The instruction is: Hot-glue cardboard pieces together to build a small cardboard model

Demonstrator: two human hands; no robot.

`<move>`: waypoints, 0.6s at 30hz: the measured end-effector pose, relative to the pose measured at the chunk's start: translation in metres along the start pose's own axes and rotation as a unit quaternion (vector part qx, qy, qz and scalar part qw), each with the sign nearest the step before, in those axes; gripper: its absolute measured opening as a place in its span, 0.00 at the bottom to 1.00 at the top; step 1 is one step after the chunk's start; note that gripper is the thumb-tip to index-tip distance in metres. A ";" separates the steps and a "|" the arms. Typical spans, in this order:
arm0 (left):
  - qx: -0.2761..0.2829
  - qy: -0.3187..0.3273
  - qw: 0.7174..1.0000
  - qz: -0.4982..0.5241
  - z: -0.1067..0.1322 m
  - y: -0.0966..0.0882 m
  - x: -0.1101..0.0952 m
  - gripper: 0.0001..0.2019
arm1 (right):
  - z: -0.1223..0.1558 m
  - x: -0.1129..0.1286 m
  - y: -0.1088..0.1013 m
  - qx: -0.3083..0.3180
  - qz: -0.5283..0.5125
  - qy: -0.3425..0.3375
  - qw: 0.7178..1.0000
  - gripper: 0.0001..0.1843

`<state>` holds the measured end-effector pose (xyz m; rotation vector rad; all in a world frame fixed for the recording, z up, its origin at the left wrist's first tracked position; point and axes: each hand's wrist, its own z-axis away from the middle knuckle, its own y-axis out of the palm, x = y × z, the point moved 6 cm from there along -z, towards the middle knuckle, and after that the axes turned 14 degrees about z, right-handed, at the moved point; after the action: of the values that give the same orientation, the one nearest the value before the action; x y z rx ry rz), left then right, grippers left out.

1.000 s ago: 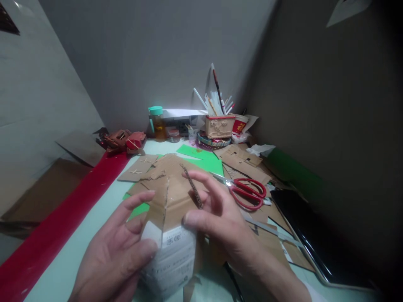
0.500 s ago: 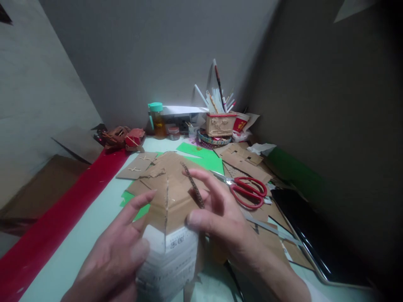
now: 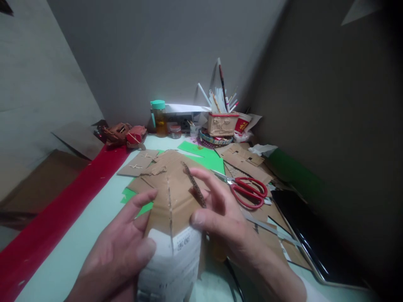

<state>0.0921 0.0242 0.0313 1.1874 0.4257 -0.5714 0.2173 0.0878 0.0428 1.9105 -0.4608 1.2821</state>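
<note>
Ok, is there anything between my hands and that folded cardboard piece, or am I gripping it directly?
Nothing visible is in between. The left hand presses its thumb on the folded cardboard piece from the left, and the right hand clamps it from the right. The red scissors lie apart, on the table beyond the right hand.

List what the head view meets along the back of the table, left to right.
Reddish-brown cardboard model → clear bottle with teal lid → small red-lidded jar → tan carved holder of pens and brushes → red paper cup.
</note>
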 end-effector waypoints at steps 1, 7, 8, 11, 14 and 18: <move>-0.001 0.000 1.000 0.005 0.000 0.000 0.000 0.49 | 0.000 -0.001 0.000 0.001 -0.001 -0.002 1.000 0.30; 0.015 0.006 0.999 0.043 0.001 0.001 -0.001 0.31 | 0.000 -0.001 0.001 0.006 -0.008 0.009 1.000 0.32; 0.016 0.007 0.999 0.041 0.002 0.001 -0.001 0.29 | 0.001 -0.001 0.002 0.010 -0.008 0.013 1.000 0.33; -0.001 0.010 1.000 0.016 0.001 0.000 -0.002 0.35 | 0.001 0.000 0.003 0.022 -0.008 0.004 1.000 0.33; -0.053 0.006 0.998 0.013 0.000 -0.005 -0.004 0.48 | 0.001 -0.001 0.002 0.025 -0.015 -0.006 1.000 0.33; -0.085 0.004 0.996 0.016 -0.002 -0.007 -0.005 0.48 | 0.001 -0.003 0.001 0.026 -0.029 -0.011 0.999 0.33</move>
<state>0.0835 0.0253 0.0283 1.0322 0.4527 -0.4941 0.2161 0.0862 0.0402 1.9683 -0.3823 1.2480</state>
